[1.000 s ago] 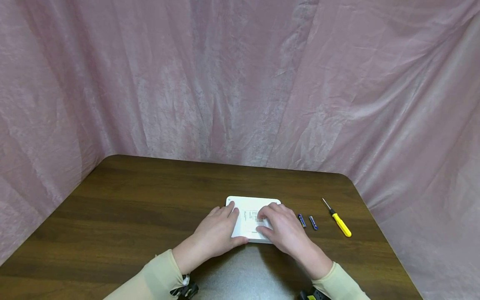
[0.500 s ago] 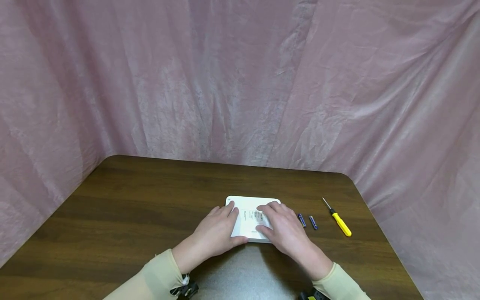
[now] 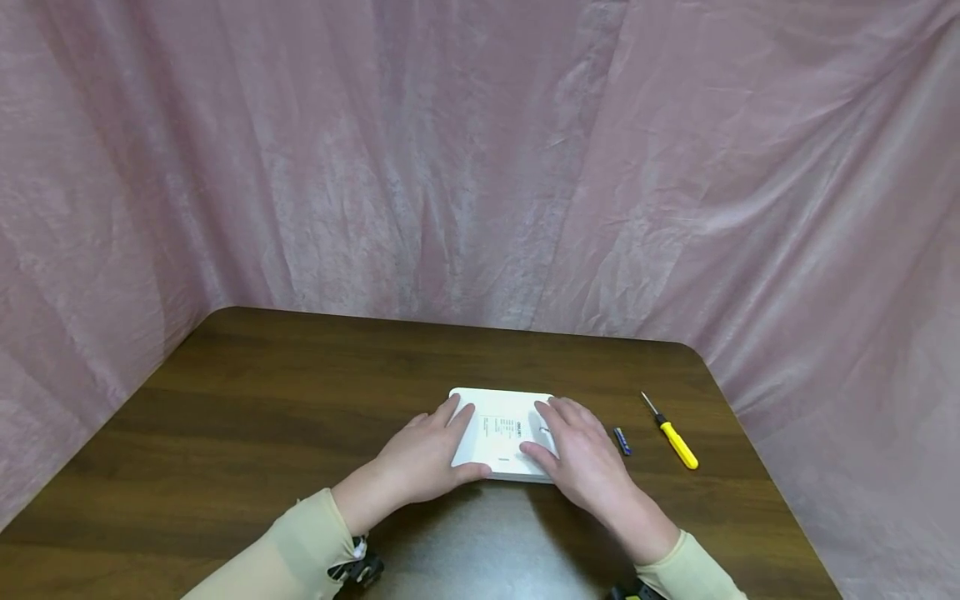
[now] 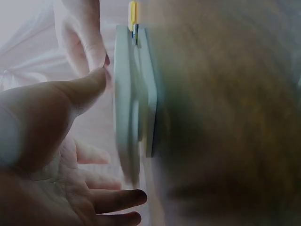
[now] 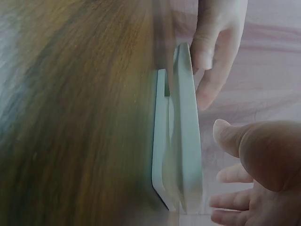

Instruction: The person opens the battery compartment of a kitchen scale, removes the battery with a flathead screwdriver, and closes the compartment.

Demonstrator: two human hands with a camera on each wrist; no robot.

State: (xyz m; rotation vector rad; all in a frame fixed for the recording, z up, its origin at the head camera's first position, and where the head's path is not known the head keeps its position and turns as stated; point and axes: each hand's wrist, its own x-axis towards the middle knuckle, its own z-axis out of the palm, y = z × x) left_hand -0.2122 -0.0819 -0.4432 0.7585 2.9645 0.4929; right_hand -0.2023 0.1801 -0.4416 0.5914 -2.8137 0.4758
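A white flat device [image 3: 495,417] with rounded corners lies on the table, its printed label facing up. Seen from the side in the left wrist view, it has two stacked layers. My left hand [image 3: 420,457] lies along its left edge, fingers spread over the side and thumb reaching the front edge. At the right side is my right hand [image 3: 592,458], its fingers extended over the edge and the thumb above the surface. Neither hand visibly grips it; exact contact is hard to tell. Just right of my right hand lies a blue battery [image 3: 622,441].
A yellow-handled screwdriver [image 3: 678,444] lies farther right, its tip pointing away from me. The brown wooden table [image 3: 300,375] has rounded far corners. Behind it hangs a pink curtain [image 3: 480,167].
My right hand has moved right, from over the label to the device's right side, and its curled fingers have straightened. It now hides one of the two batteries. My left hand has shifted slightly left.
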